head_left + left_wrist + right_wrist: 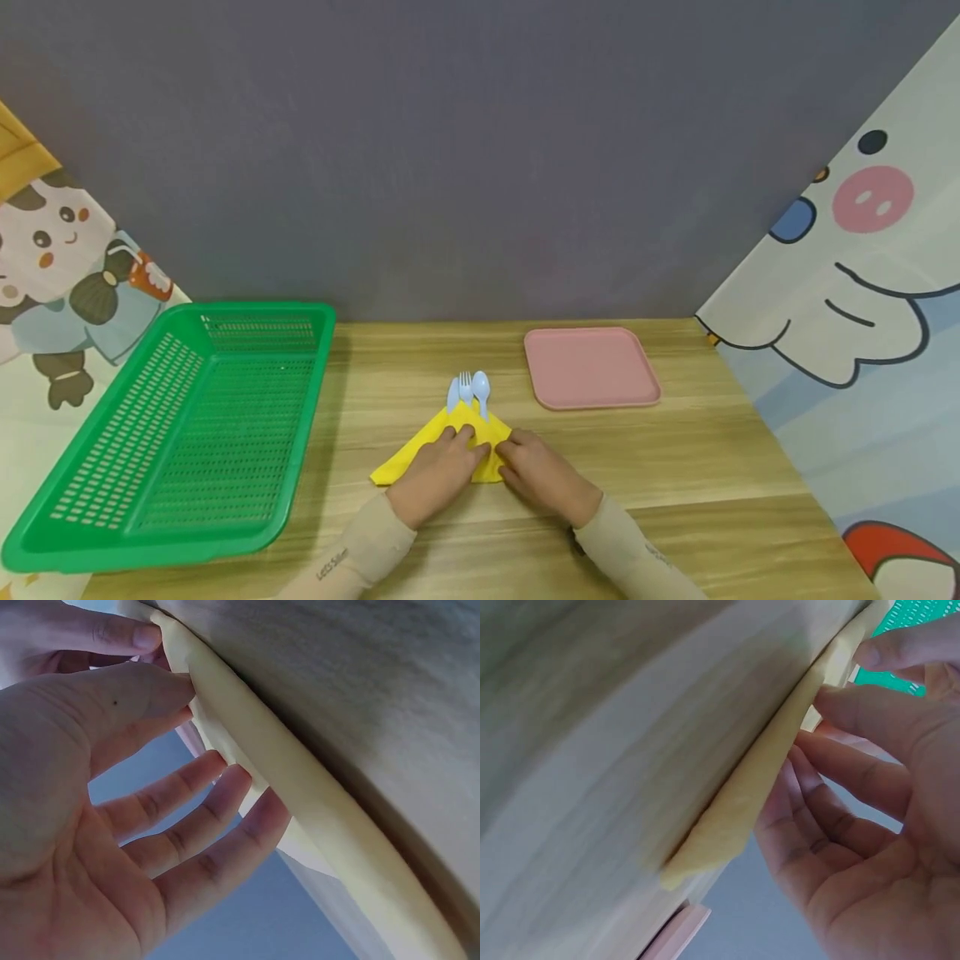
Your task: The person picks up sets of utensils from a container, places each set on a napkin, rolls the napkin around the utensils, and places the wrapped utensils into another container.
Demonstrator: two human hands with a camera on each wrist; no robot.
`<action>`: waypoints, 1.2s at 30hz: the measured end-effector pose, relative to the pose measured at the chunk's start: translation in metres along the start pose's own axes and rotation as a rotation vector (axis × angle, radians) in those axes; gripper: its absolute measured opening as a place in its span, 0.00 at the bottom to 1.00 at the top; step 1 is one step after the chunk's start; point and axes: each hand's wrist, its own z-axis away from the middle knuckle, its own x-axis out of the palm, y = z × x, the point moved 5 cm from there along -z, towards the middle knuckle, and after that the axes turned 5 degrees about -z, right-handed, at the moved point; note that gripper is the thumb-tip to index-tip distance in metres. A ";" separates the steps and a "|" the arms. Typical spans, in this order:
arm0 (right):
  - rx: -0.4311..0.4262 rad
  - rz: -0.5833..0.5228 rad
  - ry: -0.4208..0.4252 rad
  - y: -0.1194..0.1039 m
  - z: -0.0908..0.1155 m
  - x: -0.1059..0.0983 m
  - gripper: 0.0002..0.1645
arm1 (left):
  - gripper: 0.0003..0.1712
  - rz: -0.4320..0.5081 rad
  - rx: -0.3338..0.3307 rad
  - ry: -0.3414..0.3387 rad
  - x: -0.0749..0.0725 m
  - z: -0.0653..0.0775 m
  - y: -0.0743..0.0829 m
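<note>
A yellow napkin (480, 463) lies folded on the table over the lower ends of three light-blue pieces of cutlery. Their upper ends stick out past its top edge: a knife (453, 395), a fork (466, 387) and a spoon (482, 390). My left hand (438, 471) rests on the napkin from the left, fingers spread over its top. At the napkin's right edge, my right hand (542, 473) pinches the cloth between thumb and fingers. In the left wrist view, the napkin's near side shows as a rounded fold (277, 757).
A large green plastic basket (300, 433) stands on the left of the wooden table (720, 467). Behind and right of the napkin lies a pink rectangular tray (592, 367). A grey wall (480, 167) rises at the table's back edge, with cartoon-printed cloths on both sides.
</note>
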 end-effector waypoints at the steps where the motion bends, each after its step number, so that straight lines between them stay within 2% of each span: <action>1: 0.007 0.003 -0.005 0.000 0.000 0.000 0.06 | 0.18 -0.002 0.001 -0.004 0.000 -0.001 0.000; 6: 0.059 -0.010 -0.030 0.004 0.003 -0.004 0.07 | 0.17 -0.005 -0.001 -0.022 0.000 -0.003 0.000; 13: 0.118 -0.015 -0.022 0.013 0.011 -0.007 0.11 | 0.16 0.000 -0.003 -0.017 0.001 -0.004 -0.001; 21: 0.284 -0.021 0.004 0.024 0.027 -0.011 0.20 | 0.17 0.013 -0.006 -0.033 -0.001 -0.002 0.000; 25: 0.328 -0.031 -0.008 0.025 0.028 -0.013 0.24 | 0.18 0.016 -0.008 -0.038 -0.001 -0.001 0.000; 36: 0.364 -0.115 -0.047 0.031 0.027 -0.012 0.18 | 0.17 0.028 -0.014 -0.042 0.001 -0.002 -0.001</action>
